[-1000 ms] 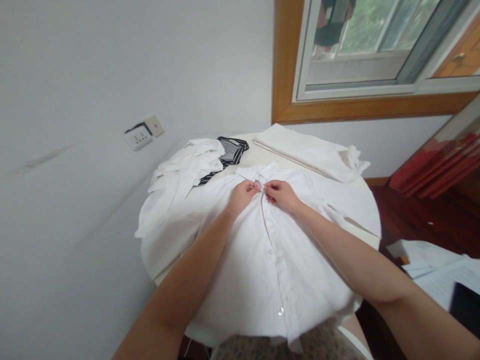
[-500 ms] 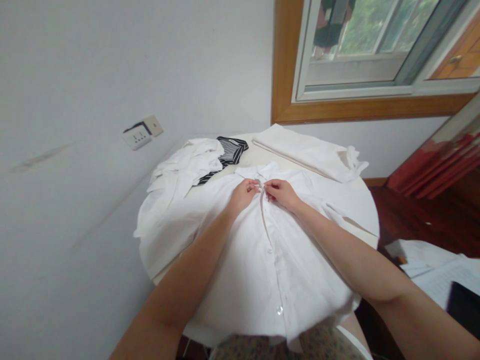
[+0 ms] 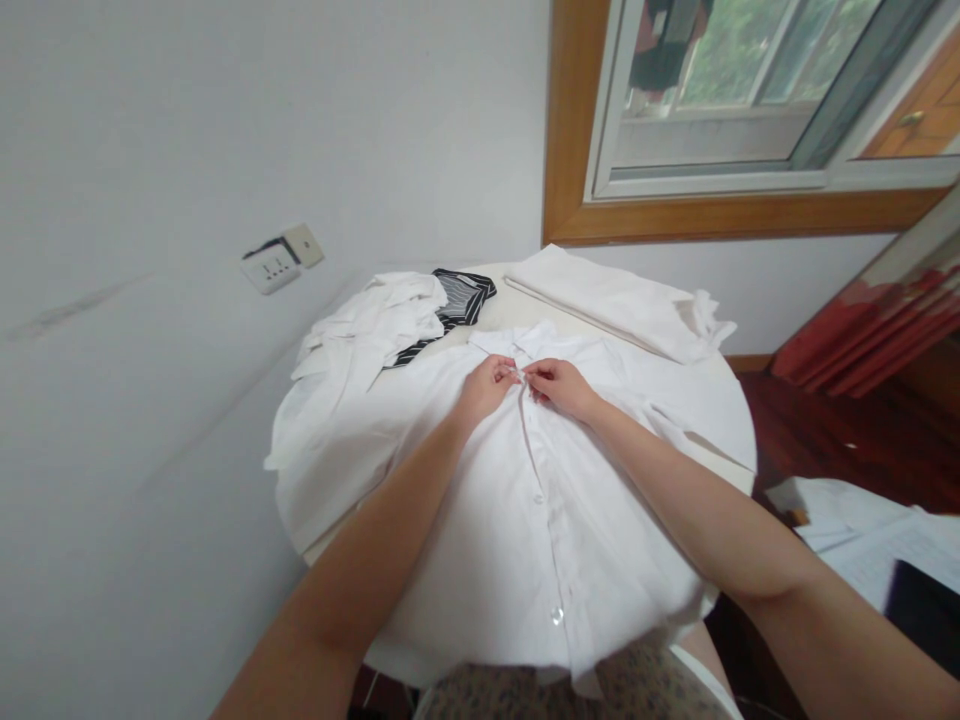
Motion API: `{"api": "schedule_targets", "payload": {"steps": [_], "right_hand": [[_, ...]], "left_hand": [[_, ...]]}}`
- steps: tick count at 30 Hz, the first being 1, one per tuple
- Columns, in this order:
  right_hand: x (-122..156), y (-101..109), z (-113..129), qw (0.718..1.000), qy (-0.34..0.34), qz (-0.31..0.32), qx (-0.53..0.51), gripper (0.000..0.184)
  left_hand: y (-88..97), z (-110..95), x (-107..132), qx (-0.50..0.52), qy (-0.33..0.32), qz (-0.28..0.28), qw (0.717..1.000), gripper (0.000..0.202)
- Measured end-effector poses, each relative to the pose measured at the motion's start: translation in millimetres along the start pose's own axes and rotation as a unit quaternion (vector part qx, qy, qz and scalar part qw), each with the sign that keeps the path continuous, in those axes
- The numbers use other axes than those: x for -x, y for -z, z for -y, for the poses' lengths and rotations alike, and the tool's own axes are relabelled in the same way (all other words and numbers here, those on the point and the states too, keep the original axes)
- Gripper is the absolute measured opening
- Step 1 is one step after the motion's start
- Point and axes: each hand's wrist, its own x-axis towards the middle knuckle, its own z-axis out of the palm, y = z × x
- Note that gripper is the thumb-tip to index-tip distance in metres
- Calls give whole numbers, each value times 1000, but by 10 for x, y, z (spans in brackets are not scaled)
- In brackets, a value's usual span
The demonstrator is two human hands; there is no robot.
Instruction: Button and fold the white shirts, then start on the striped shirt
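Note:
A white button-up shirt (image 3: pixel 465 540) lies spread front side up over a round table (image 3: pixel 724 468), its collar pointing to the far side and its hem hanging over the near edge. At the front opening just below the collar, my left hand (image 3: pixel 489 385) pinches one edge of the shirt. My right hand (image 3: pixel 556 385) pinches the facing edge close beside it, the fingertips of both hands nearly meeting. Whatever button sits between the fingers is hidden. Lower on the placket, a button (image 3: pixel 556 616) shows near the hem.
Crumpled white clothing (image 3: pixel 375 320) and a black striped garment (image 3: pixel 469 297) lie at the table's far left. A folded white garment (image 3: pixel 615 300) lies far right. A wall with a socket (image 3: pixel 270 268) borders the left; papers (image 3: pixel 862 540) and a dark flat object (image 3: pixel 926 615) are lower right.
My fingertips have drawn slightly closer together at the shirt's front opening. The shirt and the other garments lie as before; the view has shifted a little.

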Motion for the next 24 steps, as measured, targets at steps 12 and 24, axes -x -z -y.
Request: {"api": "schedule_targets", "payload": {"steps": [12,24], "right_hand": [[-69,35,11,992,-61,35,-100,4],[-94,-70,-13,986,38,-52,154,9]], "left_hand": [[41,-144,46,-7,24,11,1000,16],[19,-100,43,-43,27,-15,999,10]]}}
